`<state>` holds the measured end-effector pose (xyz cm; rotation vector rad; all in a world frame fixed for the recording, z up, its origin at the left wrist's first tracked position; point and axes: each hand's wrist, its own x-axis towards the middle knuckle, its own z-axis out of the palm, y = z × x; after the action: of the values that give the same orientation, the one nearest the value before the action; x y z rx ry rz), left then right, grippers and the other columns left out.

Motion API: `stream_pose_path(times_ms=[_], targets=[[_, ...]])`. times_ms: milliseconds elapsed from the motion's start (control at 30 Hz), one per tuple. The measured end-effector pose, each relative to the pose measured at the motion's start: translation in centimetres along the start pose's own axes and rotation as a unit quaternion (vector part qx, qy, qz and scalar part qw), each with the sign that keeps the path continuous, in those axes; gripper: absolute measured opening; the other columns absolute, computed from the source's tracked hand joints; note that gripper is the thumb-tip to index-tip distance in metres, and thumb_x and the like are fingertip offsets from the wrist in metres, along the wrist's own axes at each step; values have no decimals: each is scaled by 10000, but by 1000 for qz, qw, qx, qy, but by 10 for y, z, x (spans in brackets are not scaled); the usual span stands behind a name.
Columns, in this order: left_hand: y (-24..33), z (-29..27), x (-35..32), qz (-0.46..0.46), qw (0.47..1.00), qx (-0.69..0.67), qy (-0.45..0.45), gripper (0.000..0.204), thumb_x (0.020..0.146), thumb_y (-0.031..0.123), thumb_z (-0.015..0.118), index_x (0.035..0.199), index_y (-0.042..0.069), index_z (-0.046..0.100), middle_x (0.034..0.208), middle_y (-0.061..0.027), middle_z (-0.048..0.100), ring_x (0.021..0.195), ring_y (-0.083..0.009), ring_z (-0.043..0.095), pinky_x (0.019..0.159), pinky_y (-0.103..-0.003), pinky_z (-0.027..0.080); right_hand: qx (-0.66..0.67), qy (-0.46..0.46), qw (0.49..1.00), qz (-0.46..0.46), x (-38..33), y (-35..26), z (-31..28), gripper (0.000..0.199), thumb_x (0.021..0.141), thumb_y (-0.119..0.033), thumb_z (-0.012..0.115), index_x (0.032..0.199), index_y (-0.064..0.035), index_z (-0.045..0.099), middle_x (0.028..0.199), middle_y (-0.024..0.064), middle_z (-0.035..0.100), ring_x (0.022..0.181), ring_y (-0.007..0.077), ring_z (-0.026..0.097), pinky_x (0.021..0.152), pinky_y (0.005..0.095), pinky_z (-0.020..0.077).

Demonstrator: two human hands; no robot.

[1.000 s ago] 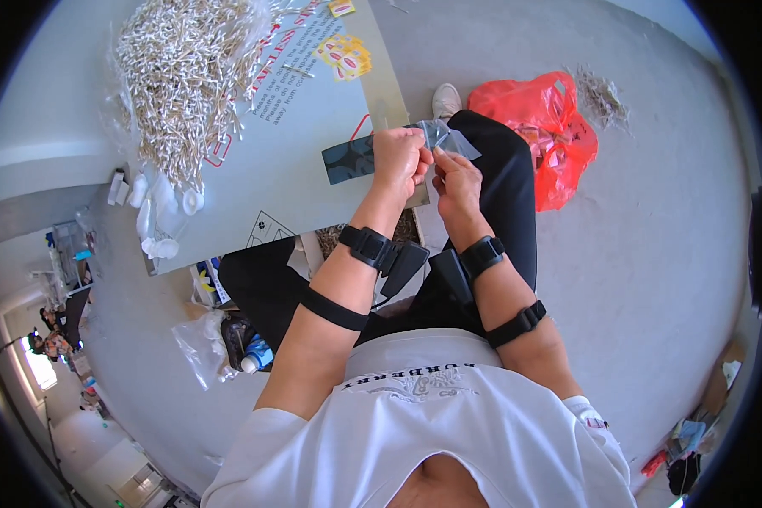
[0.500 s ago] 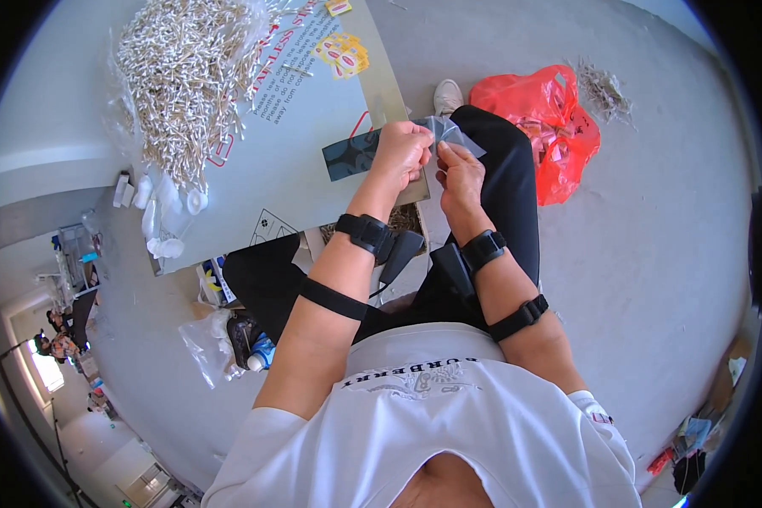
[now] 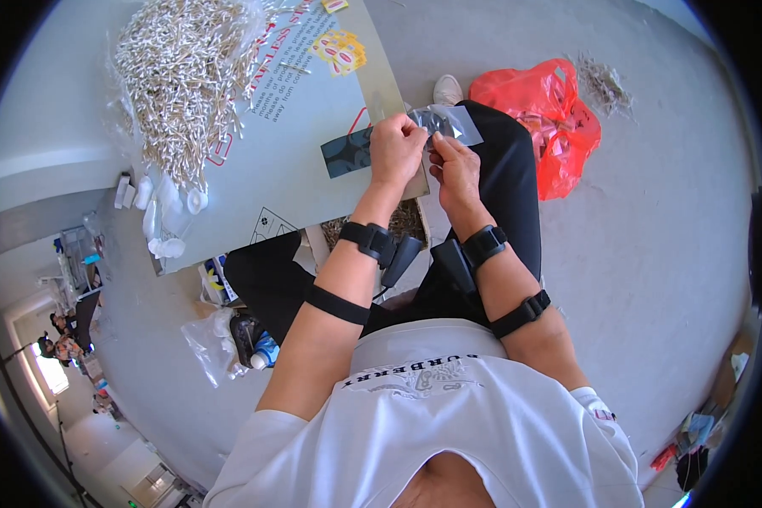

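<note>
A small clear plastic bag (image 3: 463,127) is pinched between my two hands over the table's right edge. My left hand (image 3: 396,151), fingers closed, grips its near left edge. The thumb and fingers of my right hand (image 3: 457,173) close on its lower edge, close beside my left fingertips. Whether anything is inside the bag, I cannot tell. Under and left of my left hand, a dark patterned rectangle (image 3: 344,155) lies on the table, its right end hidden by the hand. Farther left, a big heap of cotton swabs (image 3: 178,85) spills out of a large clear bag.
Yellow-and-red labels (image 3: 340,52) lie at the table's (image 3: 254,178) far side. White rolls and containers (image 3: 157,216) stand at its left edge. Beneath its near edge is an open box (image 3: 411,222) of swabs. A red plastic bag (image 3: 559,127) sits on the floor beyond my right knee.
My left hand has turned and shifted slightly nearer. The clear bag now lies flatter and more spread out above my right hand.
</note>
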<state>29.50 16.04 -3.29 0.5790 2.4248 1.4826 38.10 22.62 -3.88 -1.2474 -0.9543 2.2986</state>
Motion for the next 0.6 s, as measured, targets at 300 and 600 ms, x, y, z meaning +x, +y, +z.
stream_pose_path(times_ms=[300, 600], targets=[[39, -5, -13, -234, 934, -269, -8, 59, 782, 2, 679, 780, 19, 623, 641, -19, 590, 466, -54, 476, 374, -209, 337, -15, -9, 998, -52, -1, -2, -3, 164, 855, -183, 717, 831, -22, 715, 695, -26, 590, 606, 54, 481, 525, 217, 371], [8, 1, -15, -116, 988, -104, 14, 127, 719, 33, 743, 706, -25, 631, 629, -98, 642, 551, -163, 605, 530, -296, 475, 6, -8, 1000, -12, -3, 0, -2, 126, 837, -148, 731, 839, -23, 715, 707, -15, 616, 588, 56, 481, 515, 215, 372]])
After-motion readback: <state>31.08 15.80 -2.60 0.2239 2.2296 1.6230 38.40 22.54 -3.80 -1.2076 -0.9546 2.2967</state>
